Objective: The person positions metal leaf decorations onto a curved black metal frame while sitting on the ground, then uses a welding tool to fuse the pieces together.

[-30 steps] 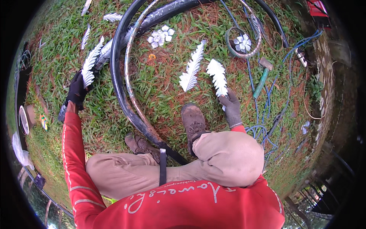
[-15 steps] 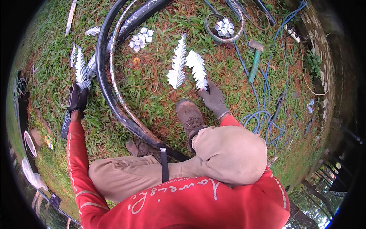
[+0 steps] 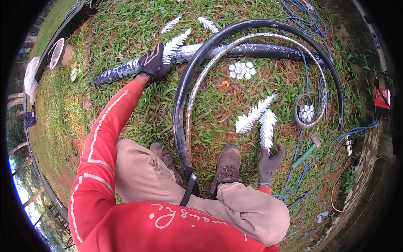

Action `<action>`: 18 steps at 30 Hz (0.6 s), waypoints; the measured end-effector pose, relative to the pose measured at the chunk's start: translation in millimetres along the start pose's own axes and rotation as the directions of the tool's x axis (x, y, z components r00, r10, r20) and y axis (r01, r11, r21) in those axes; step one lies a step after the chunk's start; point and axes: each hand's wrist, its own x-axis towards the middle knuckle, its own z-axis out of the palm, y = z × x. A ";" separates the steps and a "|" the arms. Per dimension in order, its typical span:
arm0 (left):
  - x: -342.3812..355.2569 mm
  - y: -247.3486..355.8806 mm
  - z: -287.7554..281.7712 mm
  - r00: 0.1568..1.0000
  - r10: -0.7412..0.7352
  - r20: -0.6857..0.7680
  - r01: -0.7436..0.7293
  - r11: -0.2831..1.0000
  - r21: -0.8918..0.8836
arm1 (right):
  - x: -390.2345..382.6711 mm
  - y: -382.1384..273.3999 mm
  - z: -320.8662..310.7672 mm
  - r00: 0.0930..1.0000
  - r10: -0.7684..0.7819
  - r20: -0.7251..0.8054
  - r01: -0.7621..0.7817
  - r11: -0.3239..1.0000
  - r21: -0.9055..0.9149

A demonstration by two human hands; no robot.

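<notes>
My left hand (image 3: 153,63), in a dark glove, grips a silver feathered leaf (image 3: 174,46) over a scuffed black-and-silver pipe (image 3: 113,73) lying on the grass. My right hand (image 3: 270,161), in a grey glove, has its thumb and fingertips at the base of another silver leaf (image 3: 267,126), which meets a third leaf (image 3: 252,119). Curved black tubing (image 3: 212,42) and a thinner rusty ring (image 3: 195,88) arch over the pipe. A silver flower cluster (image 3: 241,70) lies inside the arch; another flower (image 3: 306,112) sits in a small ring.
A green-handled hammer (image 3: 303,155), blue hoses (image 3: 317,25), a power strip (image 3: 348,145) and a red machine (image 3: 382,103) lie at the right, by a low wall (image 3: 361,168). A white-rimmed bucket (image 3: 65,54) and plastic bag (image 3: 31,80) are at the left. My boots (image 3: 226,164) are below the leaves.
My view has swung, shifting the scene rightward. My left hand has moved slightly along the pipe with its leaf. The leaf at my right hand now touches the one beside it.
</notes>
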 end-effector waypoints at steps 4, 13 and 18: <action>-0.6 -1.6 0.7 0.999 -0.021 -0.027 0.020 0.999 -0.032 | -0.4 5.1 -4.2 0.919 0.236 0.315 0.188 0.441 -0.878; -0.8 -11.8 4.5 1.000 -0.029 0.005 0.029 0.992 -0.123 | 10.4 -1.4 -33.2 0.984 -0.086 -0.154 0.125 0.956 0.265; 3.8 9.7 -12.1 0.981 -0.113 0.157 0.131 0.985 -0.109 | 24.5 -39.5 -89.0 0.985 -0.052 -0.165 0.104 0.941 0.323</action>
